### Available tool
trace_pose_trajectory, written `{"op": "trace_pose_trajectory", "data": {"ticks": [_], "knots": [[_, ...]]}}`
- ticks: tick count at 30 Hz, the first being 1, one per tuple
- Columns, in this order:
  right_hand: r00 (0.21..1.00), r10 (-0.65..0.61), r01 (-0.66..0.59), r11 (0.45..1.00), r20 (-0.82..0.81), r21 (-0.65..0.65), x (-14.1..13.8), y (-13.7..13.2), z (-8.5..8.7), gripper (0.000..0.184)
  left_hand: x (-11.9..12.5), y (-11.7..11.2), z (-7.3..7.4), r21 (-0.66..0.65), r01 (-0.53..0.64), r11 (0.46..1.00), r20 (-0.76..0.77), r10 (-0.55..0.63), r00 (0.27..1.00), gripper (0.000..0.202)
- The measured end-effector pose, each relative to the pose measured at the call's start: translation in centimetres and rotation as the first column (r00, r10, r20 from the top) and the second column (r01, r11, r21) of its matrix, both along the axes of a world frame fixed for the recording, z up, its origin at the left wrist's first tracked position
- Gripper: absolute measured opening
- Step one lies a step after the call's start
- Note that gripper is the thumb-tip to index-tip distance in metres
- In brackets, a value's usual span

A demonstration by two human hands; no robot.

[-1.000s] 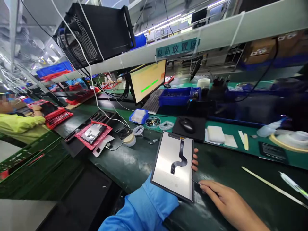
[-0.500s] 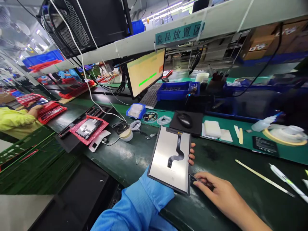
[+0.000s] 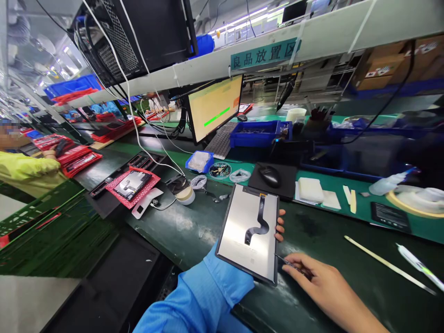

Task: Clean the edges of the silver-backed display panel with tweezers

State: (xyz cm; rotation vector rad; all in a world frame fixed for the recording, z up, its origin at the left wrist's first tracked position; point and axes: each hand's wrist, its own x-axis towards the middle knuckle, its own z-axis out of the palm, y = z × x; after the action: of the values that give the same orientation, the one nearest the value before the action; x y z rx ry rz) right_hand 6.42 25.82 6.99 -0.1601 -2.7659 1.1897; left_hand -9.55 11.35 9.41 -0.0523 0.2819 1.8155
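Observation:
A tablet display panel [image 3: 239,226] with a silvery back is held tilted above the bench, and a black ribbon cable [image 3: 258,226] curves down its surface. My left hand [image 3: 280,225] supports it from beneath; only the fingertips show, curled round the right edge. In my right hand [image 3: 312,273] a thin dark tool, apparently tweezers [image 3: 289,262], is pinched between thumb and fingers. Its point reaches the panel's lower right edge; whether it touches I cannot tell.
A mouse [image 3: 269,176] lies on a black pad behind the panel. To the right are a wooden stick [image 3: 388,263], a white pen [image 3: 419,266] and a dark battery [image 3: 390,216]. Another panel rests on pink bubble wrap [image 3: 113,186]. A person in a yellow sleeve [image 3: 29,169] is at left.
The whole view has shifted slightly, so the scene sits a little further right and lower. Both hands keep nearly the same place relative to the display panel.

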Motion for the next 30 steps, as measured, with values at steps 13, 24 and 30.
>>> {"op": "trace_pose_trajectory", "data": {"ticks": [13, 24, 30], "knots": [[1.0, 0.0, 0.0, 1.0, -0.002, -0.011, -0.03, 0.01, -0.05, 0.03, 0.12, -0.22, -0.03, -0.014, -0.017, 1.0, -0.026, 0.017, 1.0, 0.041], [1.0, -0.002, 0.002, 1.0, -0.021, -0.008, -0.12, 0.0, -0.15, 0.034, -0.05, 0.14, 0.06, -0.042, -0.021, 0.999, -0.008, 0.021, 1.0, 0.038], [1.0, 0.007, -0.007, 1.0, -0.008, 0.003, -0.05, -0.06, 0.04, 0.032, -0.01, -0.03, 0.27, -0.04, -0.011, 0.999, -0.031, 0.009, 0.999, 0.04]]}}
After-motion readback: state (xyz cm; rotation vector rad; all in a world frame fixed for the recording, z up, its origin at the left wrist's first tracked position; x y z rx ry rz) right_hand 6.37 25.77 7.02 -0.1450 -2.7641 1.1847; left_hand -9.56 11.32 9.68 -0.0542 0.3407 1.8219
